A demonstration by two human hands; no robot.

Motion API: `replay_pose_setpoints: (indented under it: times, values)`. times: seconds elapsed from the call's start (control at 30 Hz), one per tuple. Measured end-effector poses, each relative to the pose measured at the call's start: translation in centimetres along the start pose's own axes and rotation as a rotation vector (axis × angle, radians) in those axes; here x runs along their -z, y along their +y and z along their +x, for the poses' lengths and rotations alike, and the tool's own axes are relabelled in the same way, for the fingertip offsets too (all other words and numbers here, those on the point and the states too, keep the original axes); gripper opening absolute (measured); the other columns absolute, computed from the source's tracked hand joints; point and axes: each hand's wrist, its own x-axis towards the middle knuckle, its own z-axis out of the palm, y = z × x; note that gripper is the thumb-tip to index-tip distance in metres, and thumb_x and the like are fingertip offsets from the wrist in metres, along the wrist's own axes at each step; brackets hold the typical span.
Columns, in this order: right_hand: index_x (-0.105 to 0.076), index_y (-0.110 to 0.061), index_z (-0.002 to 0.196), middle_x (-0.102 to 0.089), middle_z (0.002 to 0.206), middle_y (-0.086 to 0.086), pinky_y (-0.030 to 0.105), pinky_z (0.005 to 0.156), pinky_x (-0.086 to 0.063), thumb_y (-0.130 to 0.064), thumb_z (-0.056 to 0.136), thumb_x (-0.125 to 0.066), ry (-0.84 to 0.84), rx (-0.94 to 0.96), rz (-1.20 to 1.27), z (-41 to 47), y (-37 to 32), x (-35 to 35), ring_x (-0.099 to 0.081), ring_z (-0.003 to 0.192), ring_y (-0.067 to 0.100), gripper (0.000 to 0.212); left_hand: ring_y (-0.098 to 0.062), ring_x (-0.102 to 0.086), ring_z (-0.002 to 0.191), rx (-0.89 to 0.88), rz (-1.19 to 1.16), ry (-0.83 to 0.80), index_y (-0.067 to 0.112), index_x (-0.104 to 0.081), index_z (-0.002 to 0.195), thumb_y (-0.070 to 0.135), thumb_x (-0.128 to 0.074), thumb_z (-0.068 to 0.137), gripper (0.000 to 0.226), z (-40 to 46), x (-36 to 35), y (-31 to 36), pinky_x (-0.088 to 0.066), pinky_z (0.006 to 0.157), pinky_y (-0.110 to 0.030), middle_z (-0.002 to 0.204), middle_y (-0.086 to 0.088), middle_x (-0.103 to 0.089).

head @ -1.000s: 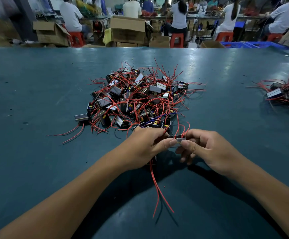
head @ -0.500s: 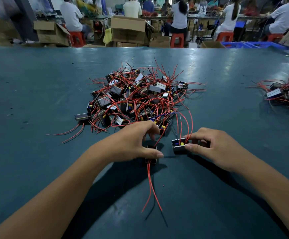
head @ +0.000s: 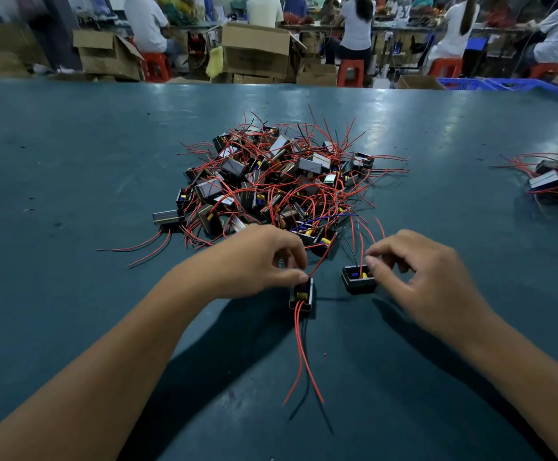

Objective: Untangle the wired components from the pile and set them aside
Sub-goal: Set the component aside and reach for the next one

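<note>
At the six-o'clock edge of the pile (head: 281, 184), on the teal surface (head: 71, 181), I have two wired components drawn clear of the heap so their leads can be told apart; the near component (head: 301, 294) lies under my left hand (head: 254, 257), its open side up and its two red leads trailing toward six o'clock, away from the tangle, which I judge is why it sits turned that way; my left fingers (head: 299, 277) are curled, thumb tip and fingertips pinching its far end, so that hand grasps it; the second component (head: 358, 278) sits just beside it at three o'clock, apart from it, its red leads rising toward twelve o'clock and the pile's edge; whether they are caught there I cannot tell; my right hand (head: 417, 274) curls over that component, the thumb tip touching its right rim and the index finger bent above near the leads; I read this as a light pinch on it, though the contact on the far side is hidden; off at three o'clock, well apart, lies the set-aside heap (head: 557, 181), where I judge these belong once free.
</note>
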Motion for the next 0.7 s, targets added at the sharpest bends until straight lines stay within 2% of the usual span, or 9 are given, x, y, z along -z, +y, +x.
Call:
replay_pose_setpoints:
  times: [0.1, 0.23, 0.37, 0.5, 0.63, 0.7]
  values:
    - [-0.069, -0.018, 0.091, -0.061, 0.080, -0.009, 0.028, 0.072, -0.046, -0.028, 0.089, -0.063, -0.043, 0.053, 0.015, -0.3, -0.9, -0.7, -0.057, 0.076, 0.009, 0.012, -0.006, -0.063, 0.070, -0.003, -0.010, 0.012, 0.024, -0.074, 0.097, 0.027, -0.069, 0.094, 0.007, 0.3, -1.1, 0.3, -0.044, 0.060, -0.013, 0.082, 0.017, -0.067]
    - [-0.070, -0.017, 0.096, -0.061, 0.083, -0.007, 0.033, 0.075, -0.049, -0.037, 0.090, -0.068, -0.113, 0.062, 0.004, -0.3, -1.6, -1.2, -0.057, 0.080, 0.014, 0.021, 0.004, -0.059, 0.071, -0.090, -0.057, 0.009, 0.020, -0.074, 0.097, 0.018, -0.067, 0.094, 0.007, 0.7, -2.5, 1.0, -0.039, 0.060, -0.005, 0.081, 0.014, -0.066]
    - [-0.070, -0.014, 0.084, -0.063, 0.076, -0.003, 0.035, 0.071, -0.047, -0.026, 0.084, -0.078, -0.115, 0.030, 0.071, -0.2, -1.9, -1.3, -0.058, 0.075, 0.017, 0.014, 0.000, -0.060, 0.074, -0.142, -0.052, 0.022, 0.022, -0.071, 0.094, 0.016, -0.067, 0.089, 0.009, 0.9, -3.4, 1.3, -0.045, 0.065, -0.015, 0.082, 0.011, -0.067]
    - [-0.069, -0.023, 0.074, -0.064, 0.066, -0.004, 0.031, 0.065, -0.048, -0.022, 0.083, -0.078, -0.091, -0.155, 0.272, -0.3, -1.6, -1.3, -0.059, 0.065, 0.013, 0.013, -0.005, -0.062, 0.071, -0.153, -0.071, 0.049, 0.023, -0.071, 0.093, 0.013, -0.065, 0.085, 0.014, 0.9, -3.6, 1.3, -0.049, 0.064, -0.022, 0.078, 0.010, -0.068]
    - [-0.070, -0.020, 0.074, -0.066, 0.067, 0.001, 0.026, 0.063, -0.046, -0.018, 0.084, -0.076, -0.150, -0.174, 0.322, -0.4, -1.4, -1.1, -0.060, 0.065, 0.017, 0.012, -0.001, -0.065, 0.073, -0.141, -0.109, 0.060, 0.022, -0.074, 0.092, 0.008, -0.066, 0.084, 0.018, 0.9, -3.5, 1.3, -0.046, 0.066, -0.011, 0.079, 0.010, -0.072]
    - [-0.069, -0.021, 0.074, -0.066, 0.068, 0.001, 0.020, 0.063, -0.044, -0.015, 0.083, -0.077, -0.158, -0.170, 0.363, -0.5, -1.4, -1.0, -0.058, 0.063, 0.016, 0.014, 0.000, -0.064, 0.073, -0.124, -0.110, 0.067, 0.022, -0.074, 0.091, 0.008, -0.067, 0.085, 0.017, 0.9, -3.5, 1.1, -0.047, 0.066, -0.011, 0.078, 0.012, -0.071]
